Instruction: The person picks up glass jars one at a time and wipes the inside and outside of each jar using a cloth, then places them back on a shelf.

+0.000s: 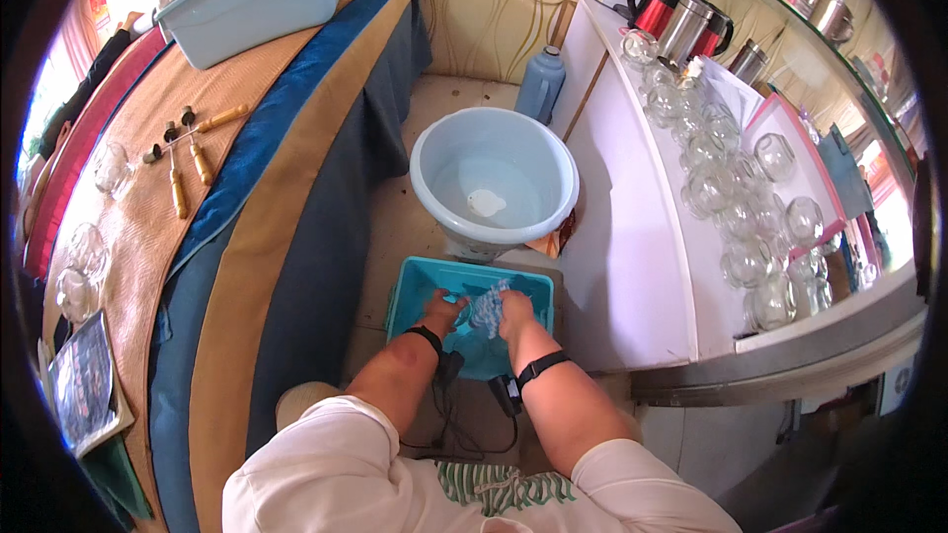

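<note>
Inside a turquoise plastic basin [474, 264] on the floor, both my hands work low over its contents. My left hand [443, 308] curls around a clear glass cupping jar [462, 308]. Gripped in my right hand [516, 309] is a blue-and-white patterned cloth [487, 309], its bunched end hanging close beside the jar. Part of the jar is hidden by my fingers. More clear glass seems to lie in the bottom of the basin, too blurred to make out.
A light blue tub [494, 229] stands just beyond the basin, with a blue thermos flask [541, 81] behind it. Several glass cupping jars [729, 185] crowd the white counter [629, 252] at right. At left, a covered bed [296, 66] bears wooden-handled tools [189, 148] and a grey-blue tub [255, 7].
</note>
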### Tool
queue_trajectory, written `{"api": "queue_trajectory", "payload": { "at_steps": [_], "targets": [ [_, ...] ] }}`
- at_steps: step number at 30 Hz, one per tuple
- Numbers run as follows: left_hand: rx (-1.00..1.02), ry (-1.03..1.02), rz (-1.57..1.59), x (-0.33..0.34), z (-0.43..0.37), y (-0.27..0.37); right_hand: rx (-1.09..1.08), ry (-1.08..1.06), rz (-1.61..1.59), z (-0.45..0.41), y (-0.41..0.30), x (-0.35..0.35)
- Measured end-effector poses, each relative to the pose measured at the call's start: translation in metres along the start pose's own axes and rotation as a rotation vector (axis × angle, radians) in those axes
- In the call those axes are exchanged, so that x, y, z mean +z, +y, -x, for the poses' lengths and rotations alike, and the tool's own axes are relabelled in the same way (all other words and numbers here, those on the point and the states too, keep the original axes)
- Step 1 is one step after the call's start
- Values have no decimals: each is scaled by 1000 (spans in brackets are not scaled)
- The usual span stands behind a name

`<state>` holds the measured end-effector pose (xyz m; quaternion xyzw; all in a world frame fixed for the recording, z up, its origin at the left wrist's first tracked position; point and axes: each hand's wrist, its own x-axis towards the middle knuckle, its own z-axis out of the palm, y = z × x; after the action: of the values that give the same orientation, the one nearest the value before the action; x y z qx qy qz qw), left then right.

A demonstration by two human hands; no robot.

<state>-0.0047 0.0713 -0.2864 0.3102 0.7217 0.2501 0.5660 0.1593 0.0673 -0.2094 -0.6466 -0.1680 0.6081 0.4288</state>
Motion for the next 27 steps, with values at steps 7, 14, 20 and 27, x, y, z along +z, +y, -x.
{"api": "queue_trajectory", "payload": {
  "at_steps": [7, 14, 20, 27],
  "targets": [
    [92, 12, -361, 21, -57, -31, 260, 158, -119, -84, 53, -21],
    [-122, -95, -369, 51, -52, -10, 302, 54, -198, -121, 73, -51],
    [-33, -56, -652, 67, -52, -26, 276, 61, -110, -90, 54, -42],
    [41, -147, -637, 62, -58, -32, 287, 7, -189, -70, 39, -37]
  ]
}}
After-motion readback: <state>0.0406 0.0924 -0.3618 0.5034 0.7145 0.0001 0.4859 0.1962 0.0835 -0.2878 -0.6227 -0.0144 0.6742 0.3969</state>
